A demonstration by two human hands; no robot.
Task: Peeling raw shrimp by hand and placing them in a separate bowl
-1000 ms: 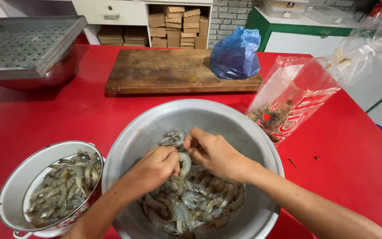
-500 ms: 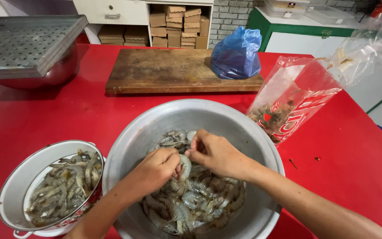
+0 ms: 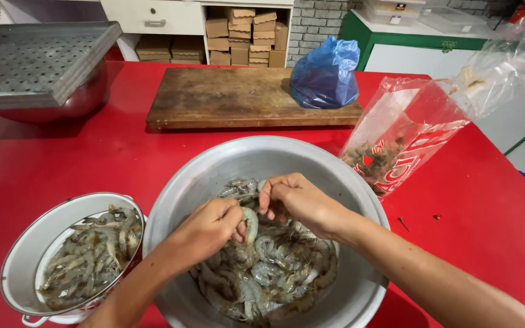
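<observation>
Your hands have barely shifted since half a second ago. On the red bench (image 3: 44, 164), the white colander (image 3: 28, 258) holds shrimp. Over the metal bowl (image 3: 226, 161), your left hand (image 3: 205, 228) and right hand (image 3: 296, 200) pinch one shrimp (image 3: 251, 222) between clenched fingers.

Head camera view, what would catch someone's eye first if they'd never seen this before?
Most striking is the big metal bowl of raw shrimp at the near centre of the red table, with the left hand and right hand working one shrimp between them. A white pot of shrimp sits at near left, a blue bag on the wooden board behind.
</observation>
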